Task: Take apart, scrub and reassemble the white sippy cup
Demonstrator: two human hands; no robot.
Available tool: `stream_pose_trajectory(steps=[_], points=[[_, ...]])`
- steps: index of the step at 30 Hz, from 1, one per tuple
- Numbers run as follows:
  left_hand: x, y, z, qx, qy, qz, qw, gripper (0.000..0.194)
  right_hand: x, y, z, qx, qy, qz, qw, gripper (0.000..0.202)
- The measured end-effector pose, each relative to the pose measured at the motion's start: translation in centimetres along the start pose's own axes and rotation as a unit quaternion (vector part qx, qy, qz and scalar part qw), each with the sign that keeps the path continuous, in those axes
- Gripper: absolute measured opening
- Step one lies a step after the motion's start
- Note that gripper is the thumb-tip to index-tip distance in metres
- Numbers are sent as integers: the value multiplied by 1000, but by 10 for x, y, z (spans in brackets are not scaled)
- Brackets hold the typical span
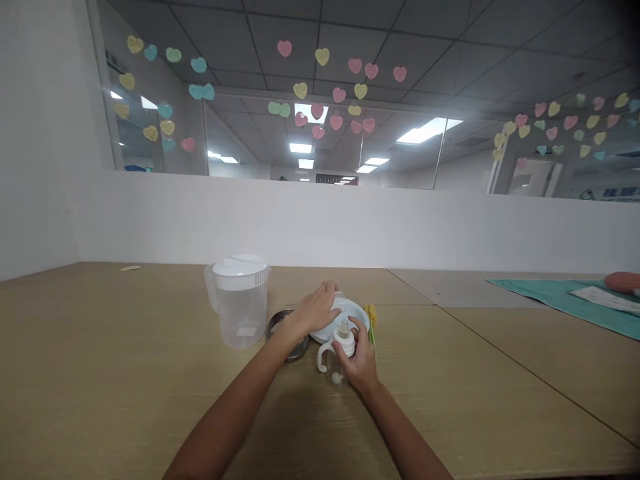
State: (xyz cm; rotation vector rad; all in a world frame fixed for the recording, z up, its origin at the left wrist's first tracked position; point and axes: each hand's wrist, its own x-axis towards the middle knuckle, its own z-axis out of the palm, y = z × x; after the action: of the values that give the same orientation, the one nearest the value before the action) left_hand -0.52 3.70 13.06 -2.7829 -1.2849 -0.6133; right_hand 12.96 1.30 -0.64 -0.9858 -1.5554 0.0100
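Observation:
My right hand [361,360] is wrapped round a baby bottle [344,343] with a white collar, a white side handle and a clear teat on top. The bottle is upright, close above or on the table; I cannot tell which. Over a pale blue plate [357,310] reaches my left hand [316,310]. Its thumb and fingers close round a clear cap [339,301], partly hidden by the hand. Beneath my left wrist is a round metal bowl [301,351], partly covered by the forearm.
A clear pitcher [242,307] with a white lid stands left of the bowl. A yellow-tipped green brush [371,315] lies beside the plate. Far right are a teal cloth [555,297], a white cloth [607,299] and a reddish object [623,282]. A white wall [310,223] bounds the table.

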Motion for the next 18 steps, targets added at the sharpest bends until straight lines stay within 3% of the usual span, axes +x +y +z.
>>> stream_pose_trajectory(steps=[4,6,15,18], points=[[9,-21,19,-64,-150,29,986,43,-1,4,1,-8,0,0,1000,52],[11,-27,22,-80,-198,45,976,40,-1,4,1,-8,-2,0,1000,52],[9,-24,17,-62,-262,55,962,36,-1,3,0,-17,1,-8,1000,49],[7,-16,8,-55,-243,71,966,30,-1,3,1,-24,6,-8,1000,49]])
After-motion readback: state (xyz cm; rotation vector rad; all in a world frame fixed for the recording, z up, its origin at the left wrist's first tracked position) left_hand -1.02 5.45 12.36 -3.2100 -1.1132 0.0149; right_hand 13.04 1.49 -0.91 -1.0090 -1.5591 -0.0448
